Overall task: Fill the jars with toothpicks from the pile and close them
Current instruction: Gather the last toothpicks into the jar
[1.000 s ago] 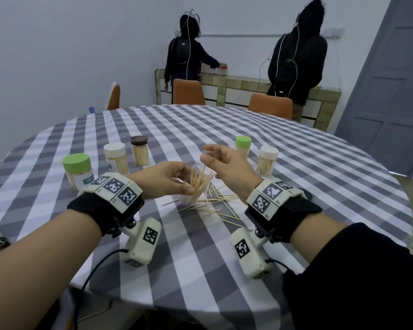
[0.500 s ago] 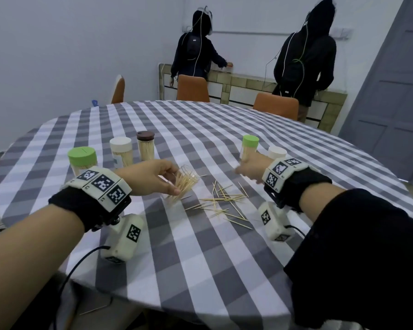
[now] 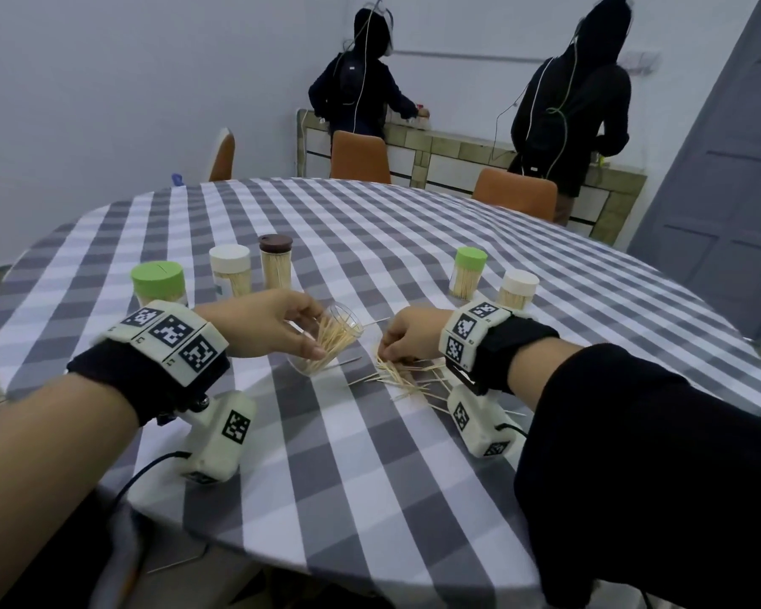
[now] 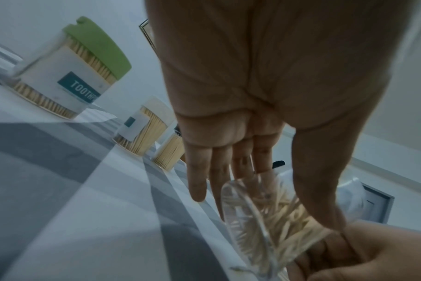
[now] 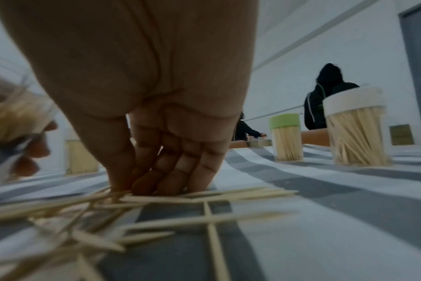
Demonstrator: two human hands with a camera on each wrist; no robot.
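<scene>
Toothpicks: loose pale wooden toothpick pile point(image 3: 407, 380) on grey-checked tablecloth point(image 3: 370, 454).
Left hand point(image 3: 266, 320): gripping tilted clear plastic jar point(image 3: 330, 340), part-filled.
Right hand point(image 3: 409, 334): fingertips point(image 5: 156, 185) pinching at pile.

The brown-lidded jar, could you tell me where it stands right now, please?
In the head view the brown-lidded jar stands upright on the table's left side, just right of the white-lidded jar, beyond the left hand.

Your left hand point(image 3: 264, 320) tilts the open jar point(image 3: 330, 340) left of the toothpick pile point(image 3: 407, 380); three closed jars point(image 3: 229, 274) stand behind it, two jars point(image 3: 493, 283) behind your right hand point(image 3: 409, 336).
</scene>
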